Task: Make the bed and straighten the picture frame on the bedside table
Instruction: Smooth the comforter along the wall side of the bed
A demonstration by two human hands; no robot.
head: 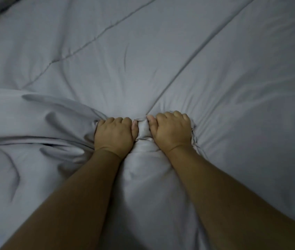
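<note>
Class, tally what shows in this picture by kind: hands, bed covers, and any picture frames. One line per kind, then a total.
Hands: 2, the left hand and the right hand, each shut on bunched cloth
Grey comforter: 1
Picture frames: 0 in view
Total: 3
</note>
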